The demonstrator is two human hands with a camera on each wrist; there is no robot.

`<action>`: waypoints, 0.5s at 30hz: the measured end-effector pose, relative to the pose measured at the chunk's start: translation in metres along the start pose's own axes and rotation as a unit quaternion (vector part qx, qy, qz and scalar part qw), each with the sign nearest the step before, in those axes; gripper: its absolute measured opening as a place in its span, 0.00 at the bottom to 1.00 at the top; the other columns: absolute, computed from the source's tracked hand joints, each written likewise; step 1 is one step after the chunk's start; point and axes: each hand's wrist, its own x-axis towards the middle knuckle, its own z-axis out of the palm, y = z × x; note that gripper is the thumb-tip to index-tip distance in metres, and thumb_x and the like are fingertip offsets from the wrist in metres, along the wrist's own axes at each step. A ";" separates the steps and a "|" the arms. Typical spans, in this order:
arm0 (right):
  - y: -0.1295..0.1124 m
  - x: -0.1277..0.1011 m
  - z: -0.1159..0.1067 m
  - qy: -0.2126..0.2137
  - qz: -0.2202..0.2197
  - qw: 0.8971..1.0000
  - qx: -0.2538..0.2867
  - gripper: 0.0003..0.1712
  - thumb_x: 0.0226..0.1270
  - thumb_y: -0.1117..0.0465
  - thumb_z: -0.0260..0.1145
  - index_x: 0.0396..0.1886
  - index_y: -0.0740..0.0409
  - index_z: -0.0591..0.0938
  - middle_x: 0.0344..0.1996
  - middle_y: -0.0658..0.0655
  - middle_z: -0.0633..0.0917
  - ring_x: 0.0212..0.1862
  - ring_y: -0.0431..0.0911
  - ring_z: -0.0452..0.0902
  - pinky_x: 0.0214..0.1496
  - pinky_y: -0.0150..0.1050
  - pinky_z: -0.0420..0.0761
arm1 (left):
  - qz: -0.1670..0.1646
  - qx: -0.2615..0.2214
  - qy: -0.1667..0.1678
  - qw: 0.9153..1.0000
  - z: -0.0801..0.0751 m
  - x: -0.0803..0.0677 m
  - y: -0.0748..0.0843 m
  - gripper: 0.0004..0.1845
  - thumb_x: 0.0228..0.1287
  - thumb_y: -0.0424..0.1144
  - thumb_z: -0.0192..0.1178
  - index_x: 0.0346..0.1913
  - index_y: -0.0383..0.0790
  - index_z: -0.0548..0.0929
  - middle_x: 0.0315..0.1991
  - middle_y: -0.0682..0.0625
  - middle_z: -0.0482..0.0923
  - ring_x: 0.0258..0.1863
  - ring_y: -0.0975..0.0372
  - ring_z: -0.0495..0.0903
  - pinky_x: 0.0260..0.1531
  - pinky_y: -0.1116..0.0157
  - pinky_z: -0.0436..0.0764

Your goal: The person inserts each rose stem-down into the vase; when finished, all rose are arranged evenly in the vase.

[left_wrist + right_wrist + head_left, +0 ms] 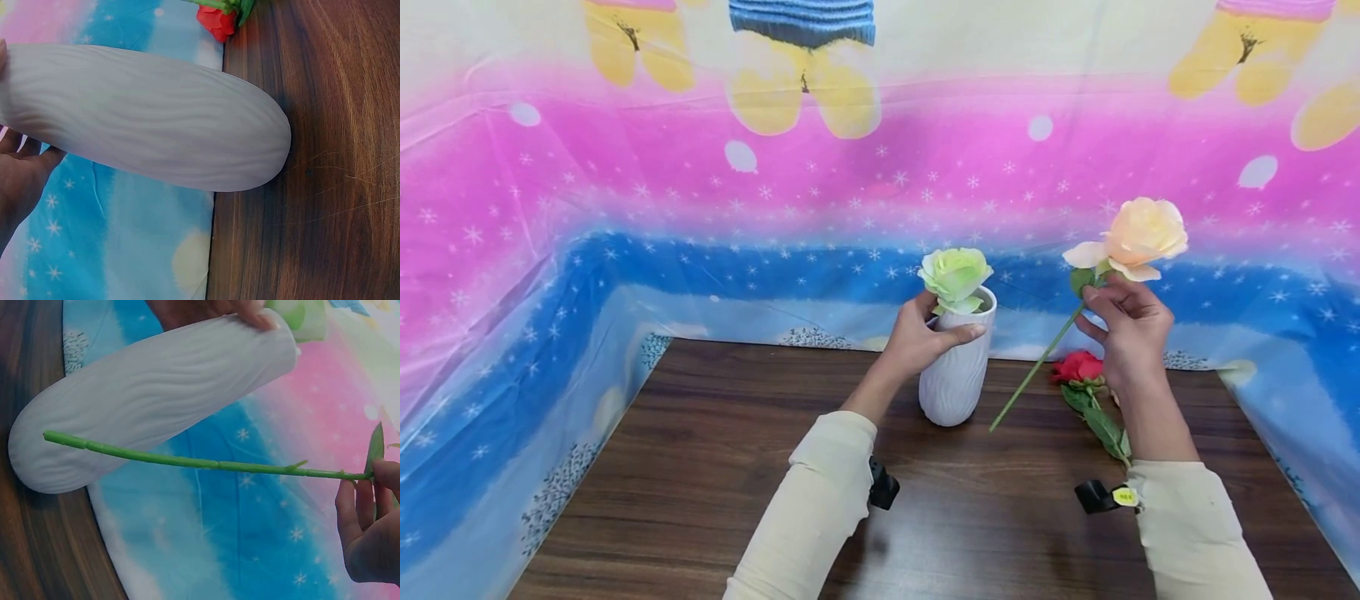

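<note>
A white ribbed vase [953,375] stands upright on the table, with a green artificial rose [957,275] in its mouth. My left hand [919,337] grips the vase near its rim, thumb across the front. Up to the right, my right hand [1131,329] pinches a peach artificial rose [1146,233] by the stem just under its bloom. Its green stem [200,464] slants down and left, the cut end apart from the vase in the head view. In the left wrist view the vase [150,119] hides part of the left hand's fingers.
A red artificial rose [1078,367] with green leaves lies on the brown wooden table [715,467], behind and below the right hand. A printed pink and blue cloth [850,192] hangs along the table's back and sides. Dark wrist cameras [882,485] sit at both cuffs.
</note>
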 end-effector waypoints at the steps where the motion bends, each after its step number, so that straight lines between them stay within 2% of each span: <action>1: -0.001 0.000 0.001 0.002 -0.005 1.000 0.003 0.09 0.66 0.73 0.68 0.40 0.57 0.85 0.28 0.49 0.86 0.34 0.39 0.88 0.31 0.35 0.89 | 0.000 0.000 0.000 1.000 0.000 0.000 0.000 0.34 0.61 0.38 0.73 0.69 0.47 0.73 0.66 0.46 0.77 0.66 0.52 0.78 0.64 0.50 0.80; 7: -0.008 0.002 0.006 0.014 -0.033 0.999 0.000 0.12 0.66 0.75 0.67 0.41 0.56 0.87 0.25 0.49 0.86 0.33 0.40 0.88 0.29 0.35 0.88 | -0.001 -0.002 0.000 1.000 0.000 0.000 0.000 0.34 0.61 0.38 0.73 0.69 0.47 0.73 0.65 0.46 0.78 0.65 0.52 0.79 0.62 0.51 0.81; 15: -0.028 0.007 0.020 0.021 -0.051 0.998 0.022 0.12 0.64 0.75 0.68 0.43 0.56 0.87 0.27 0.51 0.84 0.34 0.42 0.86 0.28 0.35 0.88 | 0.002 -0.002 0.003 1.000 0.000 -0.001 0.001 0.34 0.61 0.38 0.73 0.69 0.47 0.73 0.66 0.46 0.77 0.67 0.52 0.78 0.65 0.50 0.79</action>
